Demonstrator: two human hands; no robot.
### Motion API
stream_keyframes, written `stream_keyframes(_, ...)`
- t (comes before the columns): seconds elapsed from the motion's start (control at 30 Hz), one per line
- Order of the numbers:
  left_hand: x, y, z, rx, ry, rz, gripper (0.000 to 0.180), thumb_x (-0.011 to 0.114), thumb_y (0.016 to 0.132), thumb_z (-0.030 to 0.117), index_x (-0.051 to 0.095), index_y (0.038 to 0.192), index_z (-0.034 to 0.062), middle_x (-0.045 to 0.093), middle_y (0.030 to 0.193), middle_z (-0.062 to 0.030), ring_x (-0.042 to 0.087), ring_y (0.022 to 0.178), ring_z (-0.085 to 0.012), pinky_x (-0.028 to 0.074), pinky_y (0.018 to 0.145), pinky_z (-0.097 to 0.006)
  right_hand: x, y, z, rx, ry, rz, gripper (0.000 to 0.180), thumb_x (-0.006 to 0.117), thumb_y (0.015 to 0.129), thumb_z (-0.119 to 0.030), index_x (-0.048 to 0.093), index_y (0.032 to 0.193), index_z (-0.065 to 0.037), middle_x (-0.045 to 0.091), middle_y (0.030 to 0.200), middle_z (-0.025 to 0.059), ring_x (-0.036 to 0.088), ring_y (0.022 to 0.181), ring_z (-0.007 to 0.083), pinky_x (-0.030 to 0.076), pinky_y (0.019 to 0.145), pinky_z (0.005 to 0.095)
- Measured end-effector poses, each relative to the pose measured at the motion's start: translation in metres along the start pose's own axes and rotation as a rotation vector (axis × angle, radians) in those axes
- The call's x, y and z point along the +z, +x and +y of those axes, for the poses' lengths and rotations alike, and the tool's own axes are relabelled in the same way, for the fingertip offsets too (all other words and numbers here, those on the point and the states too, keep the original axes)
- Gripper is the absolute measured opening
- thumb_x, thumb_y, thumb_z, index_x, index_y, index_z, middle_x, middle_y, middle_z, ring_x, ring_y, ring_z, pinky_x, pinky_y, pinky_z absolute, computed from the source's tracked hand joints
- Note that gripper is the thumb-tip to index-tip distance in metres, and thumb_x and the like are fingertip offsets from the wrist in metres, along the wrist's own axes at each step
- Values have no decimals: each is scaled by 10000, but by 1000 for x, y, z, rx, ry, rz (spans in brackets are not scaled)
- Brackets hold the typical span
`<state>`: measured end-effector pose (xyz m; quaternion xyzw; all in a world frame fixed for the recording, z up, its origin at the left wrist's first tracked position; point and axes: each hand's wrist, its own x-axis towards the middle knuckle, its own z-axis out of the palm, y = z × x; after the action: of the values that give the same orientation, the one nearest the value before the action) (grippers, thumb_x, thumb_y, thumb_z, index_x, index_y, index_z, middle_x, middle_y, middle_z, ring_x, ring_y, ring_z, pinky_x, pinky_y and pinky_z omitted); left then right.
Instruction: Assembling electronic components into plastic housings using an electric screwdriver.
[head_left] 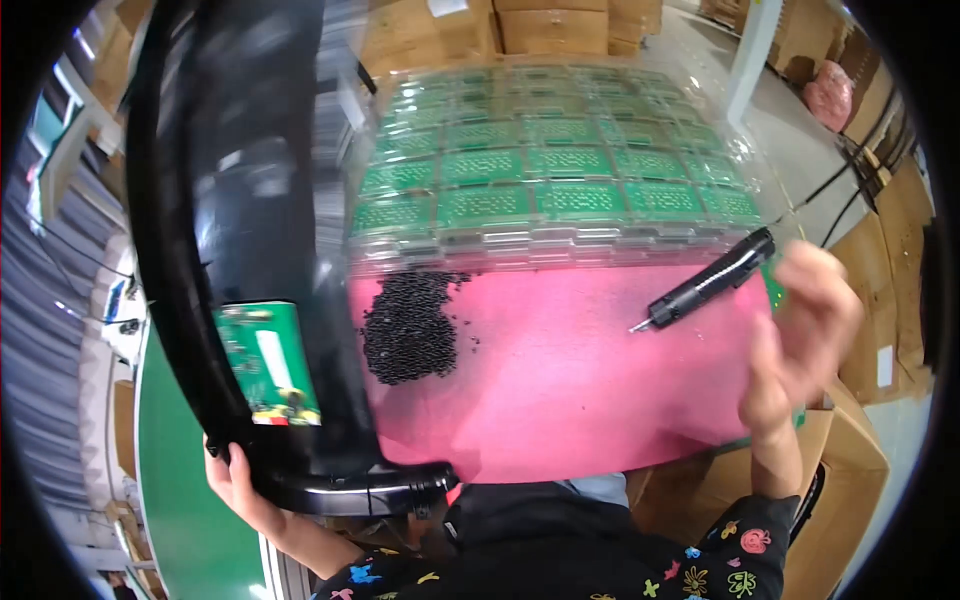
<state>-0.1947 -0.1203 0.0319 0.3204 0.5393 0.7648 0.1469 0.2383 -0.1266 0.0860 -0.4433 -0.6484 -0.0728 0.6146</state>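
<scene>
A long, glossy black plastic casing (270, 230) stretches up the left side, its upper part smeared by motion. Set in its lower portion is a green circuit board (262, 350) with a white strip. My left hand (240, 490) grips the casing's near left corner, the palm partly hidden beneath. Off to the right, my right hand (800, 340) is raised and somewhat blurred, its thumb and fingers apart and nothing between them. Just left of it, a black electric screwdriver (705, 285) lies with its bit pointing toward the middle of the pink mat (560, 390).
Many small black screws (410, 330) form a heap on the mat beside the casing. Behind it, stacked clear plastic trays (560, 235) hold several green boards. A cardboard box (840, 460) is open at lower right. The green tabletop (175, 480) shows at left.
</scene>
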Motion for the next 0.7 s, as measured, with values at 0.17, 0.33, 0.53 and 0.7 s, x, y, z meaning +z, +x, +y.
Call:
stream_keyframes(0.17,-57,18,1,-380,-423,-136,415,592,789,140,588,1168,-28,683,1058,-161,687,942,-300,563,897,-421,26,17,80,102,-444,-487,555,683,734,-11,467,1245,-26,499,1231,174,456,1193,366,365,1020,418)
stream_keyframes(0.33,-56,32,12,-567,-415,-52,245,584,861,265,637,1026,92,705,961,-48,657,769,-163,502,565,-292,22,15,130,269,-514,-753,415,713,742,-60,545,1118,-13,577,1130,180,541,1106,371,438,933,425)
stream_keyframes(0.53,-92,98,-48,-449,-535,-18,264,549,961,278,579,1125,73,646,1080,-42,608,877,-169,534,651,-319,5,27,116,250,-617,-781,386,755,672,-36,554,1002,-25,589,980,146,577,970,360,455,855,424)
stream_keyframes(0.7,-133,100,-71,-334,-658,229,330,584,962,228,490,1211,33,541,1153,-130,533,1097,-258,445,1035,-454,6,25,118,202,-699,-798,392,764,657,-25,545,982,-37,562,985,138,558,983,347,432,832,428)
